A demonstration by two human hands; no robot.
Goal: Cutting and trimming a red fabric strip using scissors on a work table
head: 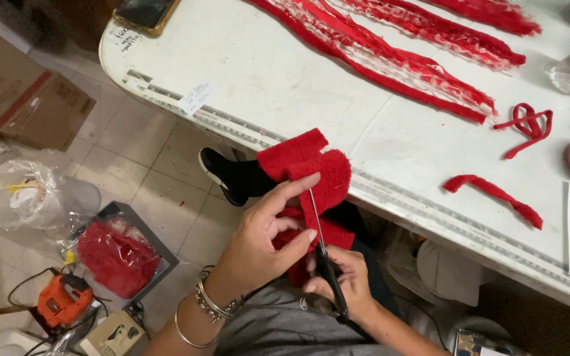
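A piece of red fleece cloth (pixel 308 173) sat just left of the middle of the frame, held up in front of the near edge of the white table (pixel 285 79). The left hand (pixel 262 244) gripped it, its fingers (pixel 295 188) closed on the folded cloth from the left with the thumb pressed against the lower part. The right hand (pixel 341 277), below and slightly right, had its fingers wrapped through the black handles of a pair of scissors (pixel 321 244), whose thin blades pointed upward and lay against the cloth. Silver bracelets (pixel 209 306) circled the left wrist.

On the table, long red fringed strips (pixel 390 56) ran diagonally across the upper middle and upper right. A looped red scrap (pixel 529 125) lay at the right, with a curved red strip (pixel 493 196) below it. A phone (pixel 143 13) rested at the table's upper left corner.

On the tiled floor at lower left stood a bag of red material (pixel 113 257) inside a dark frame, an orange power tool (pixel 61 302) beside it, and a cardboard box (pixel 24 99) at the upper left.
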